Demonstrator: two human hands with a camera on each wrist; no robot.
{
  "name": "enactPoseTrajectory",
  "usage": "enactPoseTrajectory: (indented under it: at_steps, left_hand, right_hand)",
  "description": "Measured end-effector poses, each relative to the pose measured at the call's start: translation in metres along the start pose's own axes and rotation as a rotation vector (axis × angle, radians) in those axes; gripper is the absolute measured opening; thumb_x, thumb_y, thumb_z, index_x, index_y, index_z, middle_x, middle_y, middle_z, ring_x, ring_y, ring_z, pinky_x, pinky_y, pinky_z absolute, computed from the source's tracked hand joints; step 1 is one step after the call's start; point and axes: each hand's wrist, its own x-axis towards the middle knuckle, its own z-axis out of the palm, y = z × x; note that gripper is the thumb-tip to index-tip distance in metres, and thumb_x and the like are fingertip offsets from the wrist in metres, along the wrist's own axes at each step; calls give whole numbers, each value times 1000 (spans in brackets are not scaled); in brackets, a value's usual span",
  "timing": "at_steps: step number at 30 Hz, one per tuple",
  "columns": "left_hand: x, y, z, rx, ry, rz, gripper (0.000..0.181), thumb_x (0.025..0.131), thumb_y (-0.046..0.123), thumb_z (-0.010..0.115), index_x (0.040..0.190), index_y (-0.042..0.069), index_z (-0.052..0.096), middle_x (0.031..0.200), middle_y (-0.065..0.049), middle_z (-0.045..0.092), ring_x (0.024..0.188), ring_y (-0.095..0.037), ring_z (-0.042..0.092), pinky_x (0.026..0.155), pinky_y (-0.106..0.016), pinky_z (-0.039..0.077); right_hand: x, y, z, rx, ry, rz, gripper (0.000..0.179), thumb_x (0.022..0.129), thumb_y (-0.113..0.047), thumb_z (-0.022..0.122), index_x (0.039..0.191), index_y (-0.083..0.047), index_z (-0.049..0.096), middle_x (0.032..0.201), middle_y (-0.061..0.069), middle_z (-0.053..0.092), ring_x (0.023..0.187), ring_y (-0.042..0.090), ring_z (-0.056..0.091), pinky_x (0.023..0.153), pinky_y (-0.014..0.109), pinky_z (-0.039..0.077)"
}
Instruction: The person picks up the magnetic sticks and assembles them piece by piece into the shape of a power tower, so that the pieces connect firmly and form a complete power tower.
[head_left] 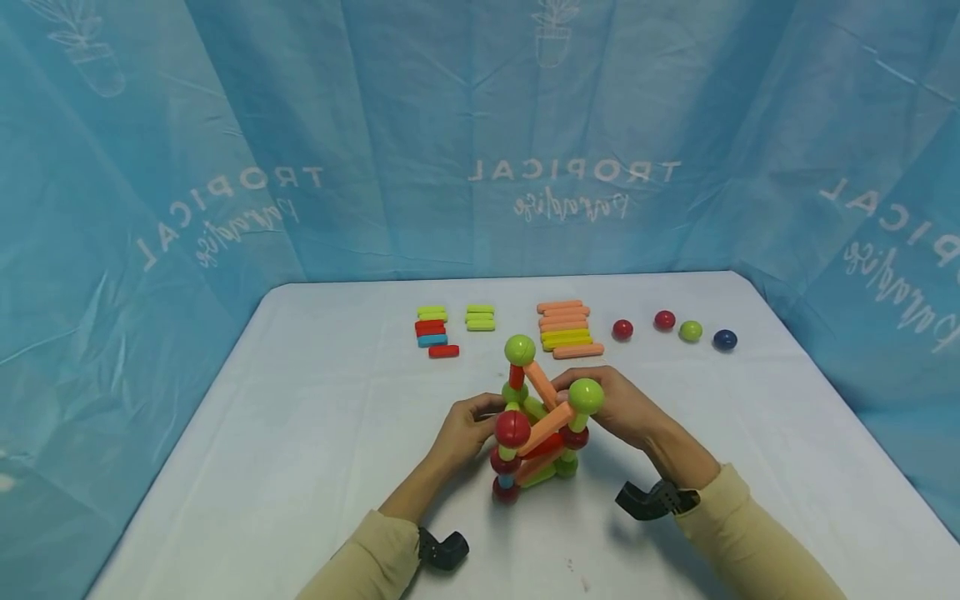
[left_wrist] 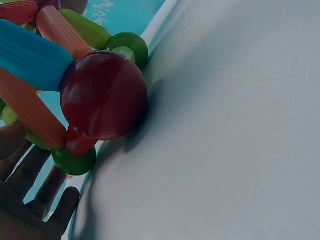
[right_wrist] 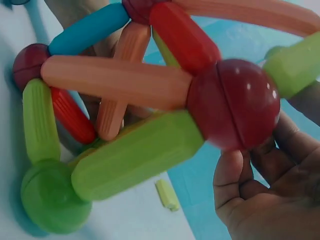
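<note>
A frame built of magnetic rods and balls (head_left: 546,427) stands on the white table between the two hands. Green balls (head_left: 520,350) top it at the back and right, and a red ball (head_left: 513,429) tops the front left. My left hand (head_left: 461,429) holds the frame's left side with thumb and forefinger; in the left wrist view its other fingers (left_wrist: 47,192) spread below a green ball. From the right, my right hand (head_left: 611,404) grips the frame's far side. Its fingertips (right_wrist: 230,167) are by a large red ball (right_wrist: 235,104) in the right wrist view, their contact partly hidden.
Short green, red and blue rods (head_left: 432,340) lie behind the frame, beside more green rods (head_left: 480,317). Longer orange and yellow rods (head_left: 566,329) form a row farther right. Loose red balls (head_left: 622,330), a green ball (head_left: 691,331) and a dark blue ball (head_left: 725,340) sit at the back right.
</note>
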Motion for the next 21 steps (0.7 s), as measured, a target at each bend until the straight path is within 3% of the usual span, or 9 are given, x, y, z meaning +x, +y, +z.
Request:
enactPoseTrajectory:
  at_steps: [3,6,8,11,14,17,21]
  left_hand:
    - [3,-11,1,-4,6,-1,23,93,7,61,115,0,66,115,-13,65,112,-29,58,94,-45,45]
    - [8,-27,2,-7,21,-15,24,93,10,62,116,5,67,116,-10,66,112,-26,58,94,-43,46]
    - [6,-28,0,-5,42,-33,23,93,11,63,115,6,68,115,-9,66,110,-26,59,91,-41,48]
    - [2,-29,-3,-8,80,-47,22,92,11,63,113,5,69,112,-9,67,108,-27,61,88,-38,50]
    - [-3,-30,-7,-9,112,-48,21,91,12,65,110,5,70,110,-8,68,106,-26,61,86,-36,51]
    - [-10,-30,-11,-12,148,-28,21,90,12,67,109,5,71,108,-8,69,105,-25,62,87,-37,50]
    - [-21,-29,-19,1,213,-16,22,88,15,71,108,7,70,104,-5,68,102,-23,62,87,-38,50]
  right_hand:
    - [0,4,-4,45,11,-7,33,90,-21,69,115,0,65,109,16,61,113,34,46,96,47,41]
    - [7,9,-13,-56,106,-6,32,91,-21,68,116,-1,65,111,12,63,112,32,51,93,45,45]
    - [19,15,-21,-254,201,-21,31,91,-21,67,116,-2,66,110,10,65,107,31,56,88,43,48]
    - [41,32,-33,-645,328,-41,28,89,-17,70,113,-3,68,106,10,67,99,29,58,83,43,50]
    - [57,48,-44,-960,372,-49,27,85,-13,74,108,-1,69,103,12,66,96,30,55,83,44,48]
    - [67,59,-51,-1122,349,-57,25,82,-15,77,104,-2,71,99,12,65,91,30,51,80,42,45]
    - [77,64,-56,-1231,317,-71,27,81,-15,78,104,-3,71,98,11,64,88,29,49,77,41,43]
